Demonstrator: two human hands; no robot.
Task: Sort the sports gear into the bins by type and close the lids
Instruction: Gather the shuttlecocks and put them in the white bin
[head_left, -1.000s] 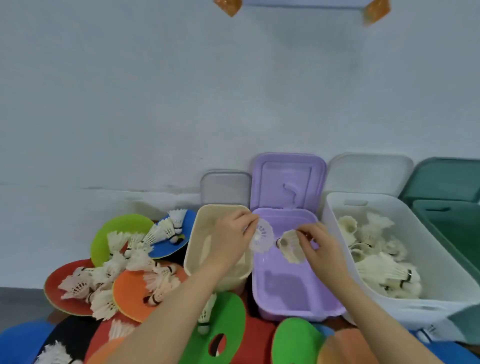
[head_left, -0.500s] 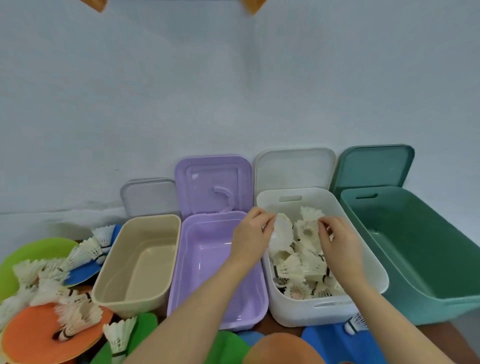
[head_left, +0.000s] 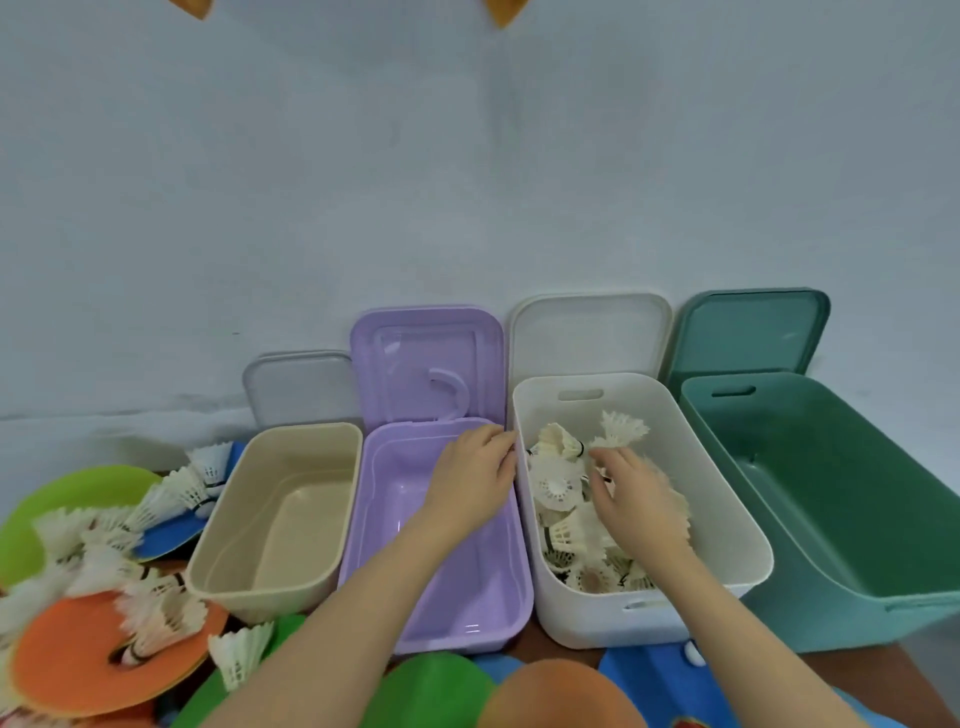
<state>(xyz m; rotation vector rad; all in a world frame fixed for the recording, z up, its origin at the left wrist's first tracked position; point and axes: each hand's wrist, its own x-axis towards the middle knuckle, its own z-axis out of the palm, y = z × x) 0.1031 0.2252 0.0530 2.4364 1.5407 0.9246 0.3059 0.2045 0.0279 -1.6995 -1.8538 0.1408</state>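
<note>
Blank pale wall behind; four open bins stand in a row against it, lids propped upright behind each. Floor at far left: loose shuttlecocks (head_left: 156, 499) scattered over coloured discs (head_left: 72, 660), green, blue, orange. More discs along the near edge.

Beige bin (head_left: 228, 587): nothing in it. Purple bin (head_left: 519, 597): also bare inside.

Left hand (head_left: 472, 483) hangs over the purple bin's far right corner, fingers loosely curled at the white bin's left rim, nothing visibly held.

White bin (head_left: 727, 499) holds the sorted shuttlecock pile. Right hand (head_left: 634, 499) is inside it, over the pile; fingers look relaxed, but whether the tips still pinch a shuttlecock I can't tell.

Green bin (head_left: 841, 519) at far right: no contents seen.

Key relation: remaining shuttlecocks lie well left of both hands, past the beige and purple bins; left hand is nearer. Their axes point every which way, so likely a grab by skirt or cork, then carry back right to the white bin. Discs not yet binned, lids all off.
</note>
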